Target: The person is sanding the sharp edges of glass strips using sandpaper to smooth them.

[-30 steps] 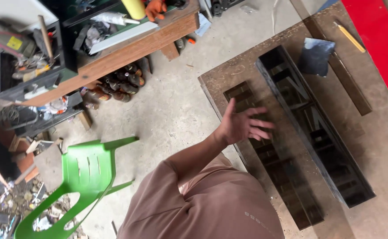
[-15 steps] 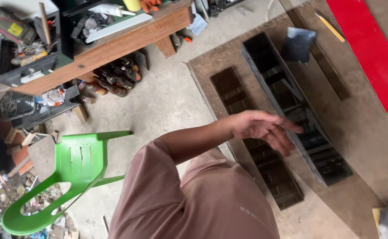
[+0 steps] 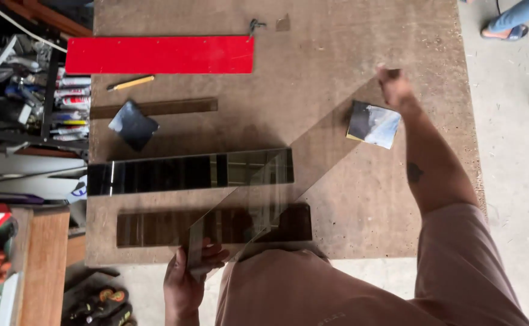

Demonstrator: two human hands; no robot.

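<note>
A big brown board table [image 3: 337,36] fills most of the view. The person in a pink-brown shirt stands at its near edge.

Above the table, the person holds a long see-through glass strip [image 3: 288,175]. It slants from near left up to far right. The left hand [image 3: 187,281] grips its near end, fingers curled around the edge, just past the near edge of the table. The right hand [image 3: 392,86] is closed on its far end, over the right part of the table.

On the far side of the table lies a long red board [image 3: 159,55]. Near it, toward the person, is a thin dark wood strip [image 3: 156,107]. Nearer still lies a long dark glass box [image 3: 189,171], and right by the near edge lies a flat dark glass strip [image 3: 216,224]. The held glass crosses over both of them.

A small dark glass square [image 3: 133,124] sits on the left, touching the wood strip. Another small square piece [image 3: 373,124] lies on the right, just below the right hand. A yellow pencil [image 3: 130,83] lies between the red board and the wood strip.

To the left of the table is a shelf with tubes [image 3: 65,105].
</note>
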